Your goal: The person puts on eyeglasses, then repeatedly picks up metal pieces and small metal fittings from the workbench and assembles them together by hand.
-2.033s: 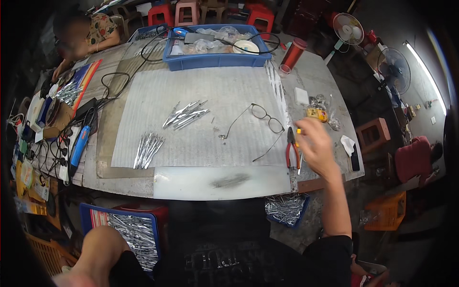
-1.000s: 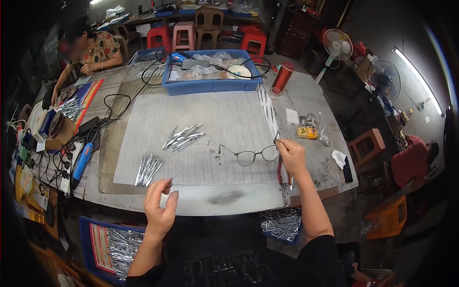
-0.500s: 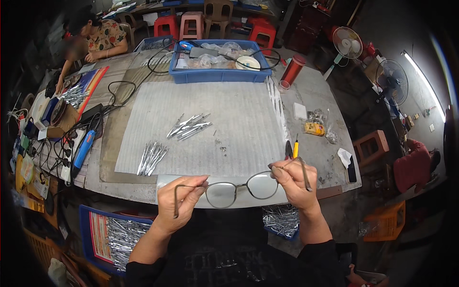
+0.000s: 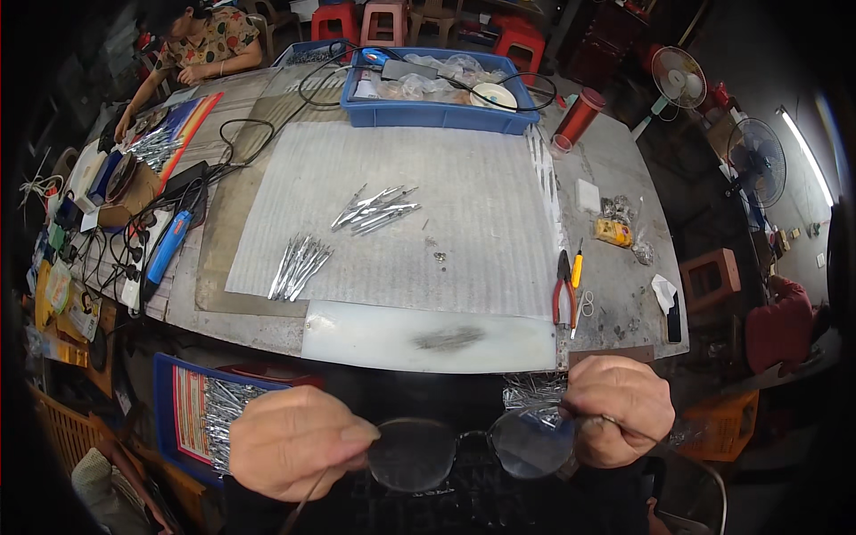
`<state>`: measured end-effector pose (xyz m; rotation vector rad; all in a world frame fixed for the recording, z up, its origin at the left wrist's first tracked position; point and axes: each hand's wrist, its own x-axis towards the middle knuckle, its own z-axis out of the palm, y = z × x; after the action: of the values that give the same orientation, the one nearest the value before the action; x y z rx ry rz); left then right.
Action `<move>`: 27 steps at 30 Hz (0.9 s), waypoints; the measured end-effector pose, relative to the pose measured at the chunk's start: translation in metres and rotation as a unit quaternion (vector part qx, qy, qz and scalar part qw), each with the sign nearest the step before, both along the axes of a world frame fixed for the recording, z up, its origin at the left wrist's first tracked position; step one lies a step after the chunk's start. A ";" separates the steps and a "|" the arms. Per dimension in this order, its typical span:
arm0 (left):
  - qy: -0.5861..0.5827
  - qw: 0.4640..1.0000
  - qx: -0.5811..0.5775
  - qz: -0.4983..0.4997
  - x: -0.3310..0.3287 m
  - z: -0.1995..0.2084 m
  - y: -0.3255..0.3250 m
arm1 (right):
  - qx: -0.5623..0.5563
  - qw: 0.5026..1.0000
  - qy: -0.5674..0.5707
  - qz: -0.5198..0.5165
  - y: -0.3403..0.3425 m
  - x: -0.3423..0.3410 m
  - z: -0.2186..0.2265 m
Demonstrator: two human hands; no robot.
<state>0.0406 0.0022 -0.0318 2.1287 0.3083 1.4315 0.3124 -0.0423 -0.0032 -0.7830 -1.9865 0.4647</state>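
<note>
A pair of thin-framed eyeglasses (image 4: 412, 456) is held up close to me, in front of my dark shirt and short of the table's near edge. My left hand (image 4: 299, 441) is closed on one temple beside the left lens. On the other side, my right hand (image 4: 617, 412) pinches the second temple near its hinge. Both lenses sit in the frame, joined by a dark bridge, and part of each temple is hidden by my fingers. Past the right hand, red-handled pliers (image 4: 558, 301) and a yellow-handled screwdriver (image 4: 578, 269) lie on the table.
Two piles of metal eyeglass temples (image 4: 300, 267) lie on the white foam sheet (image 4: 481, 196), with tiny parts nearby. Behind stands a blue tray (image 4: 437, 116) of bags. A blue bin (image 4: 169, 419) of metal parts is low on the left. Another person (image 4: 214, 45) sits at the far left.
Both hands have brought the eyeglasses nearer to me, down and off the table's near edge. The view has shifted, and the pliers and screwdriver now show fully.
</note>
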 end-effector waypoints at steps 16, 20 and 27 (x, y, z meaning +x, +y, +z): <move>-0.035 0.998 0.056 0.023 -0.014 0.004 -0.021 | 0.049 0.996 0.049 0.047 -0.006 -0.012 0.008; -0.043 0.997 0.061 0.002 -0.022 0.013 -0.020 | 0.051 0.996 0.012 0.070 -0.011 -0.013 0.021; -0.019 0.999 0.037 0.003 -0.030 0.045 -0.033 | 0.068 0.995 0.007 0.077 -0.015 -0.013 0.029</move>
<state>0.0111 -0.0304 0.0129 2.1588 0.2502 1.5054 0.2990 -0.0574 0.0261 -0.5435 -2.0502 0.4181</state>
